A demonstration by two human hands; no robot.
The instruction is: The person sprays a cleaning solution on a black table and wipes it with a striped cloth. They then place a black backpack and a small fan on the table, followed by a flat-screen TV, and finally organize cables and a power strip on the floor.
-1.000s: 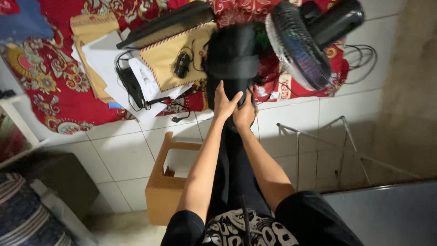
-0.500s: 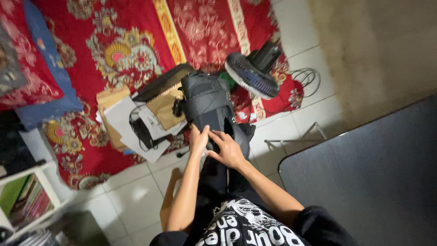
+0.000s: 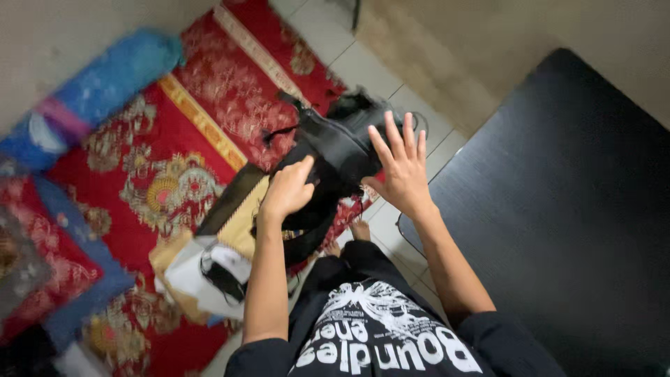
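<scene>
Left hand (image 3: pixel 287 190) is closed in a loose fist, gripping the upper edge of a black soft fabric backpack (image 3: pixel 335 157) held up in front of the body. Right hand (image 3: pixel 401 171) is open, fingers spread and apart, palm against the bag's right side; touching, not clamped. The bag hangs in the air above the floor, between both hands, roughly over the edge of the red patterned rug (image 3: pixel 188 119). A dark strap (image 3: pixel 307 234) droops from it toward the person's legs.

Handling judgement: the bag looks soft and floppy and sags where unsupported, so it likely needs a grip on a seam, top edge or strap rather than on a flat panel. Weight is hard to tell; probably light to moderate. Not fragile or slippery by looks.

Below the left forearm: a stack of tan cardboard and white paper sheets (image 3: pixel 192 276) with a black cable (image 3: pixel 223 276) on top, and a dark flat bar-shaped item (image 3: pixel 230 199) just beside it. A blue rolled cushion (image 3: pixel 91 98) lies at the rug's far edge by the wall. A large black tabletop (image 3: pixel 572 209) is to the right, near the right arm. White floor tile (image 3: pixel 363 66) shows beyond the bag.
</scene>
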